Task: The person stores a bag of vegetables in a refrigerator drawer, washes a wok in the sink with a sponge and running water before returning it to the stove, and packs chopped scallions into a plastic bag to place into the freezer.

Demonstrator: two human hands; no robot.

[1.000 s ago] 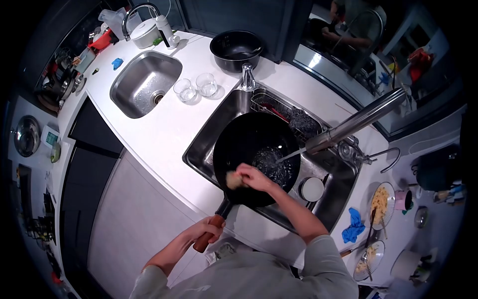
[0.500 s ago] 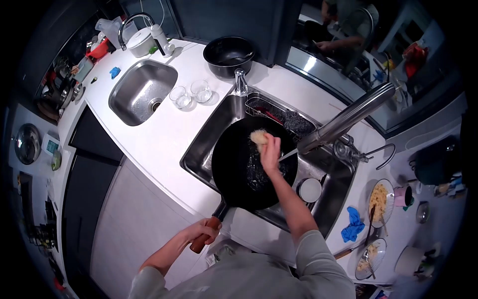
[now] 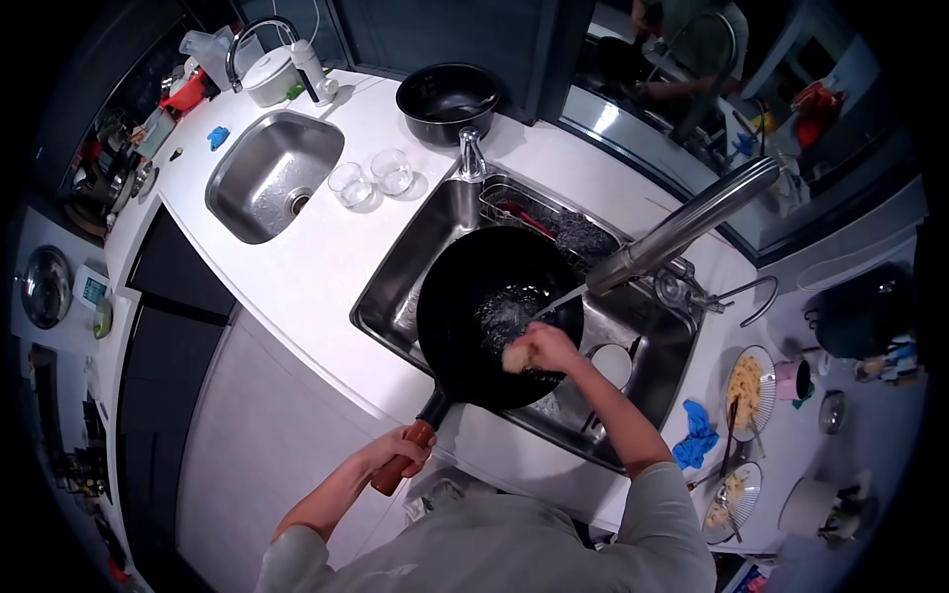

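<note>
A large black wok (image 3: 465,296) rests over the steel sink (image 3: 381,314), its wooden handle (image 3: 388,476) pointing toward my body. My left hand (image 3: 403,450) is wrapped round that handle. Inside the wok, near its lower right side, my right hand (image 3: 544,348) holds a pale tan scrubber (image 3: 515,358) against the black surface. From the thick metal faucet (image 3: 682,222) a stream of water runs into the wok, and bubbling water lies there beside my right hand. A white round dish (image 3: 610,367) sits in the sink, right of the wok.
Two glasses (image 3: 392,174) stand left of the sink, near a black bowl (image 3: 449,103). A smaller sink (image 3: 269,178) lies farther left. On the right are a blue cloth (image 3: 696,435) and two plates of food (image 3: 748,393). A wire rack (image 3: 504,201) hangs at the sink's back.
My right hand with the scrubber went from the wok's lower left up to its upper part, then down to the lower right. My left hand has kept its hold on the handle.
</note>
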